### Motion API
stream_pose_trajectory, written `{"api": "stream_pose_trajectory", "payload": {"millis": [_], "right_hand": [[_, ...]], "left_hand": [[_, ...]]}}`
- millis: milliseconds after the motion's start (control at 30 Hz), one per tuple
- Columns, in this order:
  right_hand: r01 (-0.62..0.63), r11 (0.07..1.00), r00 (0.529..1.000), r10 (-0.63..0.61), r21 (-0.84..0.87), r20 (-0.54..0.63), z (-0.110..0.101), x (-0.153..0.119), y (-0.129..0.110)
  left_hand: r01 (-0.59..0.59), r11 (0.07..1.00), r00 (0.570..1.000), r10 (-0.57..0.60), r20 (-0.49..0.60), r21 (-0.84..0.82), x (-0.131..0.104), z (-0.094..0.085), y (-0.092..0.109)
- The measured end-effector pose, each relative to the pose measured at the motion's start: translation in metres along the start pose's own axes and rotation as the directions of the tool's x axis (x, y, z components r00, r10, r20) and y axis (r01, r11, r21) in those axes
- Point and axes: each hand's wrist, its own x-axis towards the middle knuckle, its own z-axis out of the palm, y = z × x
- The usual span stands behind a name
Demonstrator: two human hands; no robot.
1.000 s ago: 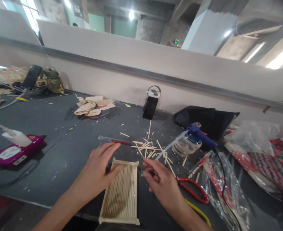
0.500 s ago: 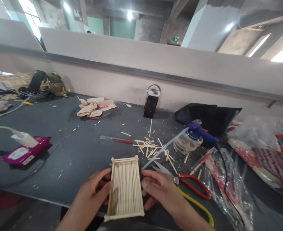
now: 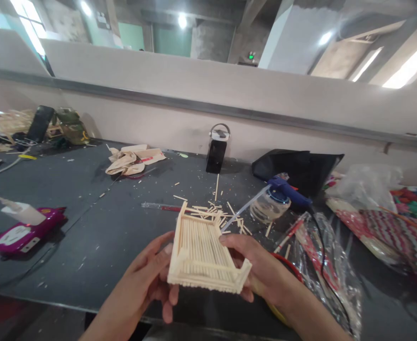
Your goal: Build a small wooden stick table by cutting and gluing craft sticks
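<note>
Pale wooden stick tray (image 3: 204, 246), rectangular, low-rimmed, parallel slats (image 3: 201, 237), tilted

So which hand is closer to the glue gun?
Right. The right hand is in front of the glue gun; the left hand is farther, at the left of the stick tray.

Between the left hand (image 3: 145, 279) and right hand (image 3: 260, 265), the stick tray (image 3: 206, 246) is pale cream, striped lengthwise. Beyond the right hand, the glue gun (image 3: 290, 191) is blue; farther right, cloth (image 3: 389, 232) shows dull red, white and grey zigzags. Left of the left hand, the power strip (image 3: 50, 221) is magenta.
</note>
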Motion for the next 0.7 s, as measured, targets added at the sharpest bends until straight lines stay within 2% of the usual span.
{"api": "stream_pose_trajectory", "payload": {"millis": [100,167,300,400,467,533,600,633,700], "right_hand": [[0.01,1.0,1.0,-0.01,0.024,0.012,0.002,-0.01,-0.012],[0.001,0.999,0.999,-0.003,0.05,0.033,0.004,-0.013,-0.015],[0.008,0.999,0.996,-0.012,0.037,0.091,0.004,-0.015,-0.02],[0.139,0.982,0.99,-0.135,-0.131,0.04,0.0,-0.018,-0.03],[0.266,0.929,0.951,-0.296,-0.258,-0.086,-0.005,-0.021,-0.039],[0.371,0.861,0.867,-0.455,-0.347,-0.201,-0.011,-0.021,-0.048],[0.454,0.81,0.803,-0.552,-0.371,-0.223,-0.016,-0.019,-0.055],[0.477,0.799,0.796,-0.569,-0.366,-0.206,-0.018,-0.017,-0.056],[0.486,0.799,0.815,-0.561,-0.353,-0.147,-0.021,-0.012,-0.057]], "left_hand": [[-0.033,0.992,0.993,0.047,0.112,-0.126,0.003,0.013,0.014],[0.008,0.98,0.987,0.024,0.157,-0.198,0.007,0.019,0.022],[0.103,0.967,0.986,-0.069,0.15,-0.235,0.012,0.029,0.032],[0.101,0.961,0.988,-0.068,0.136,-0.259,0.01,0.035,0.038],[0.116,0.952,0.988,-0.081,0.131,-0.282,0.007,0.037,0.042],[0.149,0.944,0.986,-0.118,0.122,-0.295,0.003,0.038,0.045],[0.188,0.936,0.979,-0.156,0.128,-0.297,-0.001,0.039,0.045],[0.208,0.933,0.975,-0.175,0.135,-0.294,-0.002,0.039,0.045],[0.234,0.931,0.969,-0.201,0.142,-0.279,-0.004,0.041,0.043]]}}
